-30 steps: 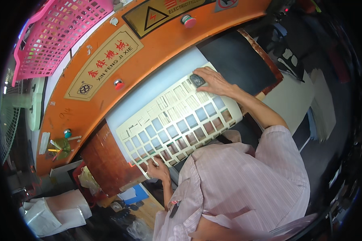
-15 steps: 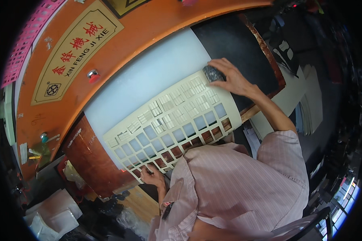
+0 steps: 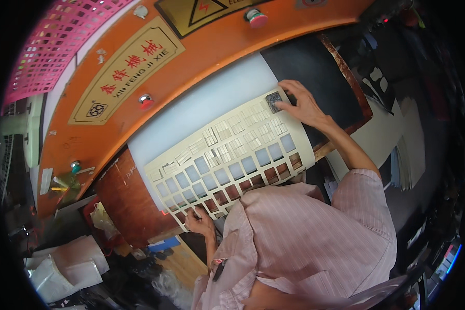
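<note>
A cream sheet with rows of rectangular cut-outs lies tilted across a pale board, its near side reaching my body. Many of the far cut-outs still hold slatted pieces; the nearer ones are open holes. My left hand is closed at the sheet's near left edge, and a small dark thing I cannot make out shows at its fingers. A dark speckled block rests at the sheet's far right corner. Beside that block is my right hand, fingers apart, its thumb at the block's edge.
An orange machine front with red buttons curves along the far side. A black surface with a worn rim lies to the right. Stacked sheets stand at far right; a pink basket is upper left.
My right hand has loosened from around the speckled block, which now lies flatter on the sheet. The view has shifted, showing more of the machine; my left hand stays at the sheet's edge.
</note>
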### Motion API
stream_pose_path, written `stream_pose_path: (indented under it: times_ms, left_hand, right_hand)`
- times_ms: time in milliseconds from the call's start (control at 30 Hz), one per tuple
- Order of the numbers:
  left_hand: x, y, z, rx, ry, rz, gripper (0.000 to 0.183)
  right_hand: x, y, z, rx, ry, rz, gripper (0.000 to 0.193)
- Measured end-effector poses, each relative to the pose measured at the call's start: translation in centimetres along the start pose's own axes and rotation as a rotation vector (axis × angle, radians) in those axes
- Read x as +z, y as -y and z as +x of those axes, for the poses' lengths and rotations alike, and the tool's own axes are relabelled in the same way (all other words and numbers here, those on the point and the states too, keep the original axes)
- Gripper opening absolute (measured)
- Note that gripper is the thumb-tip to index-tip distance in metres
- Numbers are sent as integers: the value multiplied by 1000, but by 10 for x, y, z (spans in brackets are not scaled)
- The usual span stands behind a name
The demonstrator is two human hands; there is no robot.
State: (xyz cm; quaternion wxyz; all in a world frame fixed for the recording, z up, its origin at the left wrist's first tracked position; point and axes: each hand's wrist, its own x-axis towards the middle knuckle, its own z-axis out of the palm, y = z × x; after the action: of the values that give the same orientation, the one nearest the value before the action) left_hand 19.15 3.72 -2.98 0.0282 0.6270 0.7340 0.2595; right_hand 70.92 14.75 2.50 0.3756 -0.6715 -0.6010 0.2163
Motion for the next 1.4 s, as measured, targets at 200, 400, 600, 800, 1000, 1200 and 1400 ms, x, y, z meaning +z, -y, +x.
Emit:
stream_pose_path:
  times_ms: [200,400,600,800,1000,1200,1400]
  left_hand:
    - [16,1,3,93,-186,-47,16]
    - [30,10,11,128,-246,-81,22]
    - [45,25,24,135,-229,-71,29]
    - [54,31,36,262,-328,-197,37]
    - [56,27,40,278,-379,-139,40]
    - [51,23,33,266,-386,-137,41]
    - [51,26,31,176,-290,-135,45]
  right_hand:
    - [-21,18,-21,114,-383,267,25]
    - [-31,68,-43,-231,-641,290,16]
    - [-45,119,-61,-522,-736,122,17]
    - [-38,90,-150,-366,-649,125,21]
    - [4,11,-205,-160,-688,60,21]
    - [63,-41,-216,-8,-612,35,31]
    - [86,-52,-220,-99,-671,-61,33]
